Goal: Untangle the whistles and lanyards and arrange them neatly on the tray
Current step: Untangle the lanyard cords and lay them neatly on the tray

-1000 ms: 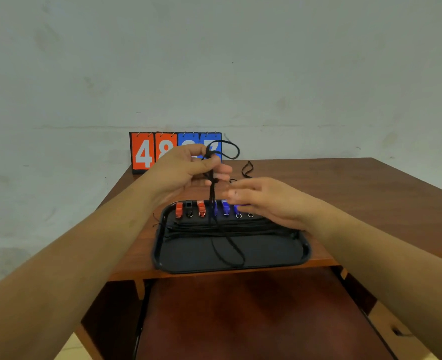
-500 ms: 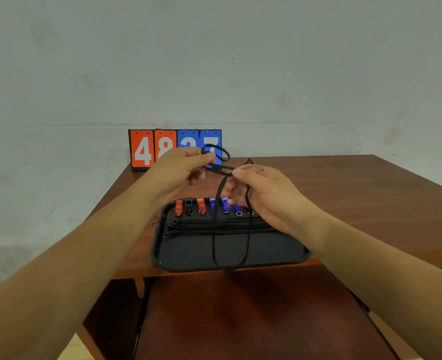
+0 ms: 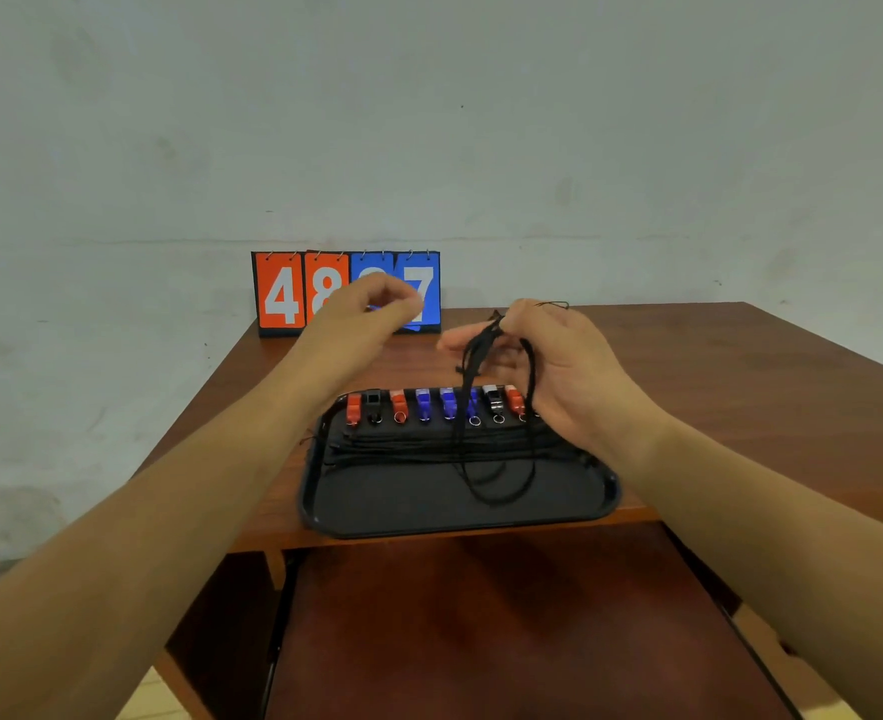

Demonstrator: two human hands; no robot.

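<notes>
Black tray (image 3: 403, 498), rounded corners, at the near edge of a brown desk (image 3: 715, 387).

Whistles (image 3: 448, 405): eight can be counted, in one row along the tray's far edge, side by side, each with a small metal ring at its near end. From left: red, black, red, blue, blue, blue, black with a pale top, red. That makes three red, three blue and two black. The right grip (image 3: 548, 361) covers the row's right end, so any further whistle there cannot be told.

Lanyards (image 3: 429, 446): thin black cords lying flat in a bundle across the tray, just in front of the whistles. Single cords in it cannot be counted.

One lanyard (image 3: 476, 350) is raised above the row. The right grip's fingers curl round it, bunched. Its strands hang down across the whistles and the bundle, and its loop reaches the tray floor.

The left grip (image 3: 372, 314) is above the desk, apart from the right one, fingers curled toward the thumb. It is blurred, so whether it pinches anything cannot be told.

Behind it a scoreboard (image 3: 283, 293) stands with four cards, two orange (4, 8) and two blue (one hidden, 7).
</notes>
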